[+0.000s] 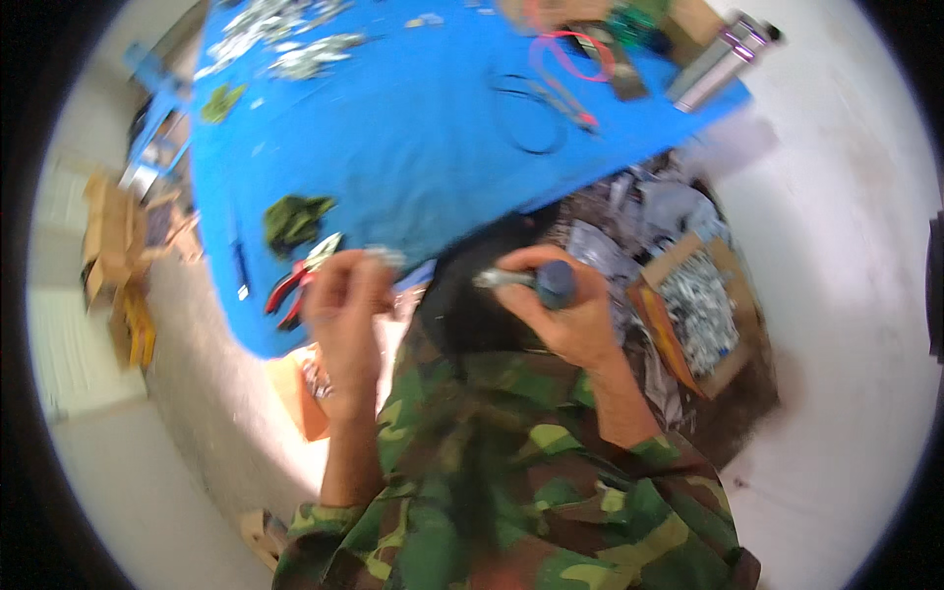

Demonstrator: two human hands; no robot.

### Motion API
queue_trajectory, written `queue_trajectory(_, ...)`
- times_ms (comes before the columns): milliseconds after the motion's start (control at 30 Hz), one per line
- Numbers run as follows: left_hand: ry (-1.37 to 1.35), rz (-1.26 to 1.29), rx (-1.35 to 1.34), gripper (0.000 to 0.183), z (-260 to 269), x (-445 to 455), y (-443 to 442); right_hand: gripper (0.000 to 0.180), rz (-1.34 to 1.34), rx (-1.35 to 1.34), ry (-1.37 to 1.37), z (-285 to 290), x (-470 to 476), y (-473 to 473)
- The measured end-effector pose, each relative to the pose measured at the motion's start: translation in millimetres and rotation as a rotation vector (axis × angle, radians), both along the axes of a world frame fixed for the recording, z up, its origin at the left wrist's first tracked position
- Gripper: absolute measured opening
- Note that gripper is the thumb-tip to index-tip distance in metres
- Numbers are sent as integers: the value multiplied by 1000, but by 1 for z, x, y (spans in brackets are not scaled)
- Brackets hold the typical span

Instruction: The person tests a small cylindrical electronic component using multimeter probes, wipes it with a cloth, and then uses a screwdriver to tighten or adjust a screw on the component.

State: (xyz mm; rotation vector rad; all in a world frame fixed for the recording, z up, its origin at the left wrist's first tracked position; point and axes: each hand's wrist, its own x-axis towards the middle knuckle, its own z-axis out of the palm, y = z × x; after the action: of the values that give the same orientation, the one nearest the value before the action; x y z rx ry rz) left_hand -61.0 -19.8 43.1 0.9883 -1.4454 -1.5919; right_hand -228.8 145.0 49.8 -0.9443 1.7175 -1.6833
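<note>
My left hand [350,295] pinches a small pale piece [385,256] at its fingertips, over the near edge of the blue-covered table [413,162]; blur hides what the piece is. In my right hand [564,310] is a tool with a dark blue end [555,285] and a pale metallic tip [490,278] pointing left; its exact kind cannot be told. Beside my left hand lie red-handled pliers [286,295], partly covered by it. A crumpled dark green cloth [291,223] lies just beyond them.
Piles of small silvery pieces [313,55] lie at the far left of the table. A dark slim tool [239,258] is near the left edge. A metal flask [719,66] stands far right. An open cardboard box of silvery pieces [697,313] sits below at right.
</note>
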Motion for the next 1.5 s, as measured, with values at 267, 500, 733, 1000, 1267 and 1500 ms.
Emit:
queue_trajectory(267, 57, -10, -94, 24, -3, -33, -40, 19, -109, -44, -209, -45, -16, 24)
queue_trajectory(500, 115, -877, -469, 25, 42, -177, 125, 29, -278, -365, -384, -99, -22, 29)
queue_trajectory(733, 95, -768, -359, 17, 50, -188, 149, 20, -412, -162, -167, -102, -34, 60)
queue_trajectory(1000, -248, -368, -363, 24, 6, -112, 84, 17, -338, -122, -494, -90, -42, 71)
queue_trajectory(1267, -150, -524, -82, 33, -7, -90, 93, 28, -229, -100, -585, -45, -39, 78)
queue_trajectory(1500, -57, -575, 202, 26, -9, -76, 83, 25, -144, -50, -324, -33, -21, 68)
